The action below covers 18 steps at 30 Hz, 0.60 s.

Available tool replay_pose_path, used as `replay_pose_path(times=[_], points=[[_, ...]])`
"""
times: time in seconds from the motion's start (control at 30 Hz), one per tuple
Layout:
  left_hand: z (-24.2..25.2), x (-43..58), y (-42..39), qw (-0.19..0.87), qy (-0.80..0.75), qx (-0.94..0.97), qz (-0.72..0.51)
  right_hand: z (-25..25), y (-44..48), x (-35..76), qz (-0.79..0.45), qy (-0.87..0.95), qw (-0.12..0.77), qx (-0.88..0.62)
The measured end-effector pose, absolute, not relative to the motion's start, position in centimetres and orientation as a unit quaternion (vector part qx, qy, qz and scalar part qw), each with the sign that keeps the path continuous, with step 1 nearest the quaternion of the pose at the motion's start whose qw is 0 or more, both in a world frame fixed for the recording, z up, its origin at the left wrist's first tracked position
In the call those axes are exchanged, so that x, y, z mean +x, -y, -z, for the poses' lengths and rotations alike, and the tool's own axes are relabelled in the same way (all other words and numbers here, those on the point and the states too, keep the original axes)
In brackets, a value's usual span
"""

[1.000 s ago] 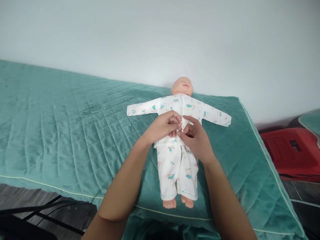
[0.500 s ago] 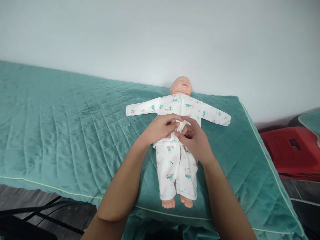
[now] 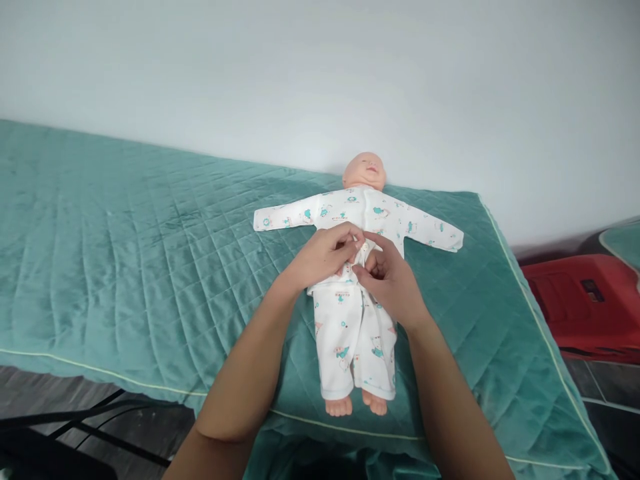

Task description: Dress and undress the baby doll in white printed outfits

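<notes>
On the right part of the quilt point(image 3: 125, 253), near its far edge by the wall point(image 3: 320, 67), one doll point(image 3: 364, 172) lies on its back. Its long axis runs from the quilt's far edge toward the near edge, head far and feet near. Both arms are spread straight out across the quilt, so the body forms a cross.

The doll wears one white printed shirt point(image 3: 350, 210) and one pair of matching trousers point(image 3: 350, 340). Two bare feet show below the cuffs, just short of the quilt's near piping. The doll's own hands do not show past the two sleeve ends.

The left hand point(image 3: 323, 257) and the right hand point(image 3: 393, 283) meet over the doll's middle, fingertips almost touching each other. Each has its fingers drawn in narrow, pinching the shirt's front opening. The hands cover the doll's belly and the shirt's lower hem. Whatever fastening sits under the fingertips is too small to make out.

Off the quilt's right edge lies a red object point(image 3: 580, 307), cut off by the frame; its kind is unclear. The forearms hide part of the quilt's near edge.
</notes>
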<state>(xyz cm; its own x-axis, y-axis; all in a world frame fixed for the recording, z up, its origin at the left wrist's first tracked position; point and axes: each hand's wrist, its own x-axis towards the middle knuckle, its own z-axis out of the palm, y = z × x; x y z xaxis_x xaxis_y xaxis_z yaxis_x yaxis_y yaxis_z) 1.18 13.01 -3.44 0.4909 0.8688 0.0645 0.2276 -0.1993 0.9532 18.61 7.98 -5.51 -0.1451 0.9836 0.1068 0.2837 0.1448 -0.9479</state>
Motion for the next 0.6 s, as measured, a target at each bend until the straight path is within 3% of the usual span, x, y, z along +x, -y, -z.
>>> replay_pose_path(times=[0.33, 0.6], points=[[3.33, 1.53, -12.88, 0.38, -0.392, 0.785, -0.293, 5.64, -8.09, 18.56, -0.401, 0.642, 0.411, -0.509], [3.2, 1.48, -12.94, 0.402, -0.403, 0.759, -0.315, 5.5, -8.0, 18.49, -0.373, 0.665, 0.395, -0.513]])
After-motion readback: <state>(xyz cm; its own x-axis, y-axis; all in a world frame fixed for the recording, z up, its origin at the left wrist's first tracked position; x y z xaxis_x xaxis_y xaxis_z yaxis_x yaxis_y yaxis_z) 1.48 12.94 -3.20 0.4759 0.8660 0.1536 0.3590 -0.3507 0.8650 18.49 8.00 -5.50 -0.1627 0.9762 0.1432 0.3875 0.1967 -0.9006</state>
